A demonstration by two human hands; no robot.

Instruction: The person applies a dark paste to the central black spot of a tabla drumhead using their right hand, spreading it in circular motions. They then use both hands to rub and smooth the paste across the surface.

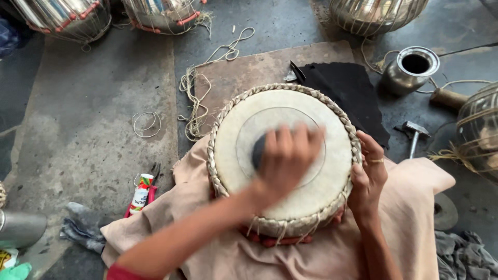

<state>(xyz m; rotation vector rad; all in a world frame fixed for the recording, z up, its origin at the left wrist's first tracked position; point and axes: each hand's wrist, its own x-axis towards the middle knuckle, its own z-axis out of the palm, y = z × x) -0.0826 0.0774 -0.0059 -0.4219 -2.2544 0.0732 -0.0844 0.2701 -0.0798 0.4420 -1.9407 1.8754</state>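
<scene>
Person sitting on the floor, working a drum (282, 155) that is resting in the lap on a pale pink cloth (415, 207).

Left hand (286, 155) lying across the middle of the drum skin, fingers spread, palm down, blurred with motion; appears to be rubbing over the dark round patch (258, 151) at the skin's centre. Cannot tell whether anything is held beneath the palm.

Right hand (368, 173) wrapping the drum's right edge, fingers curled closed on the braided rim (223, 124), steadying it. A ring showing on one finger.

Progress, as a judgement: the skin is already mounted and laced, the braid complete all round. The dark patch is small, partly covered by the hand, and looking unfinished, so the centre work seems early or midway.

Around: a black cloth (353, 93) just behind the drum, a small hammer (412, 132) near the right, a metal pot (412, 67) farther back, a glue tube (141, 193) to the left, loose cord (199, 98) on the floor, other metal drum shells (166, 13) along the far edge.
</scene>
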